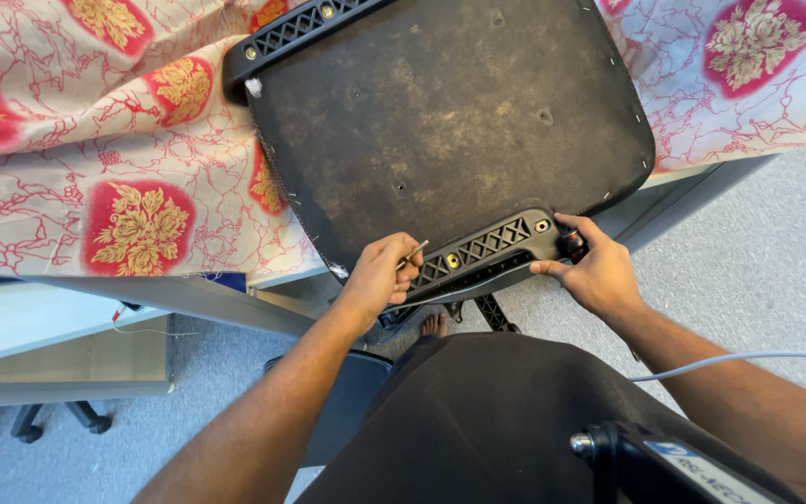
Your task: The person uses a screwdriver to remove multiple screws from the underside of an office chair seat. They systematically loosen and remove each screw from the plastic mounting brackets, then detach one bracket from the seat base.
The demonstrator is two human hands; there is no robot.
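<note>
Head view: upturned chair seat [450,121], dark and worn on its underside, lying on a bed [67,187] covered with a red-and-gold floral sheet. Near edge of seat overhanging the bed, toward the person. Black lattice bracket [492,247] fixed along that near edge, brass-coloured fasteners visible in it. Left hand [380,275] closed around a small metal tool [412,254], its tip at the bracket's left end. Right hand [594,271] closed on the bracket's right end, thumb on top, fingers curled beneath. Second bracket [300,33] along the far edge of seat. Grey floor [757,261] below; bare foot [434,325] just under the seat edge.
</note>
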